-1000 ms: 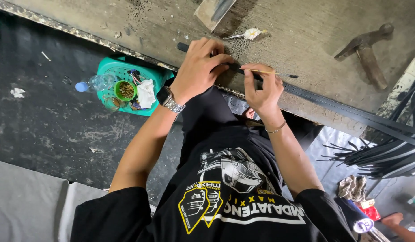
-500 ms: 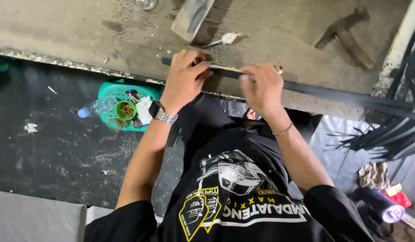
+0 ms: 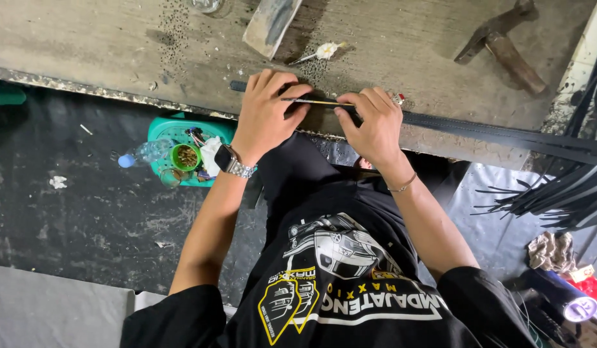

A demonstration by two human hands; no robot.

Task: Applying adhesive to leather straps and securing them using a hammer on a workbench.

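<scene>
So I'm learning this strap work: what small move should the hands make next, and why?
Probably draw the thin tool a little further along the black strap: the left hand presses the strap's end to the workbench, while the right hand pinches the tool.

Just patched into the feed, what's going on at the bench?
A person presses a long black strip flat on the workbench. The left hand pins its end; the right hand holds a thin yellow-handled tool against it. A hammer lies untouched farther back.
</scene>
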